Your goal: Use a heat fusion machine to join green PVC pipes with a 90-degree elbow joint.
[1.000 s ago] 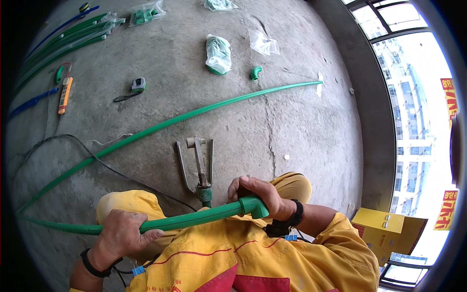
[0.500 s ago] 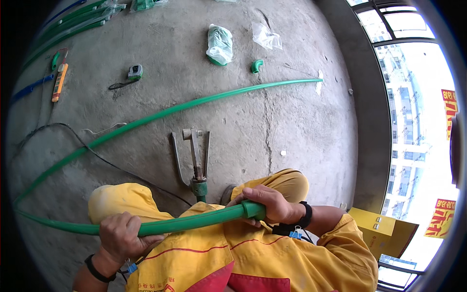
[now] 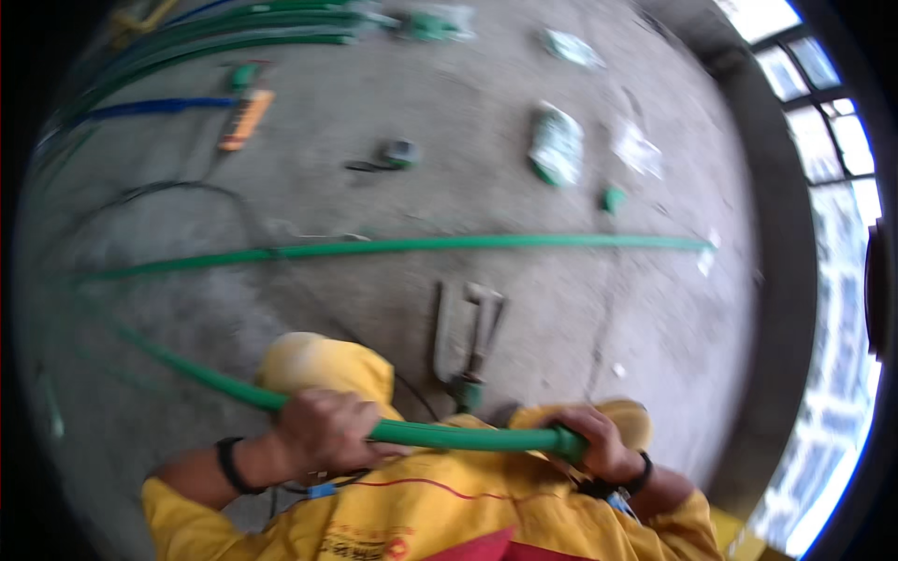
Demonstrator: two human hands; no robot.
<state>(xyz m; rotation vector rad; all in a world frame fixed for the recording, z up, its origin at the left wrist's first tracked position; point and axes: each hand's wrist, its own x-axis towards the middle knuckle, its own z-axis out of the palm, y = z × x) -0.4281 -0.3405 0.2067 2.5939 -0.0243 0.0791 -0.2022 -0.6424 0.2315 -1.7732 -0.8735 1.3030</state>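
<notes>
A green plastic pipe [image 3: 468,437] lies across my lap, tilted up toward the far left. My left hand [image 3: 327,430] is wrapped round it left of centre. At its right end sits a green fitting [image 3: 566,443], and my right hand [image 3: 599,439] is closed round that end. Beyond my lap, between my knees, stands a tool [image 3: 472,327] with a green lower body and metal prongs. Another long green pipe stretch [image 3: 486,243] runs across the floor. Both stretches converge at the blurred left edge; whether they join there, I cannot tell.
On the concrete floor are a tape measure [image 3: 402,153], an orange tool [image 3: 247,120], a green elbow fitting [image 3: 613,199] and a bagged green bundle [image 3: 557,145]. Several green pipes [image 3: 309,39] lie at the far left. A dark cable [image 3: 187,185] curves at left; windows [image 3: 842,309] line the right.
My view has swung, so the floor things appear farther right and lower. Both hands still grip the held pipe; my left hand now shows nearer my right, and the pipe slopes up toward the left.
</notes>
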